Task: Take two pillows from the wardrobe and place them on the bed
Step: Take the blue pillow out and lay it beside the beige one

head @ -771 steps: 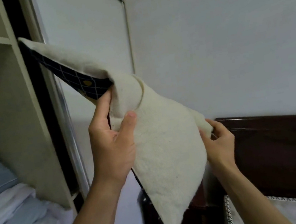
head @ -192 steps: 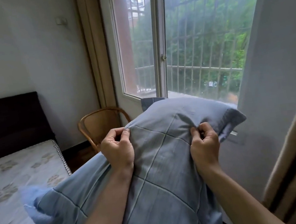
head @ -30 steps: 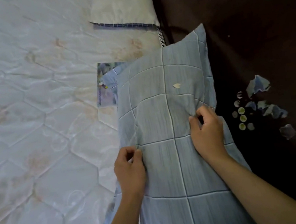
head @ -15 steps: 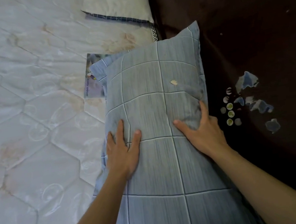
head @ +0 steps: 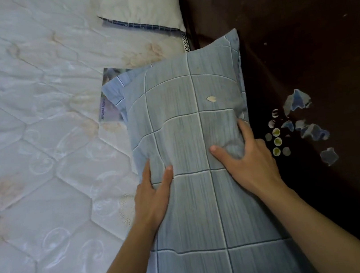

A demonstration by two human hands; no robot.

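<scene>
We have the blue checked pillow [head: 197, 133] lying on the bed [head: 34, 134], its long side against the dark headboard [head: 301, 48]. The cream pillow [head: 143, 8] lies further along the same edge, apart from it. Our left hand [head: 152, 192] lies flat at the pillow's near-left side, fingers straight along the edge and thumb on top. Our right hand [head: 245, 159] presses into the top with fingers spread, and the cover bunches between thumb and forefinger. Neither hand closes round anything.

We judge the pillow light and very soft, since it dents under the palms and the loose cover wrinkles. A pinch of fabric would stretch the cover, so we would rather take it by both long sides or under a flanged corner. It is not fragile or slippery.

A printed label [head: 105, 105] shows under the far-left corner. Its purple writing is too small to read. We see no brand on either pillow.
</scene>
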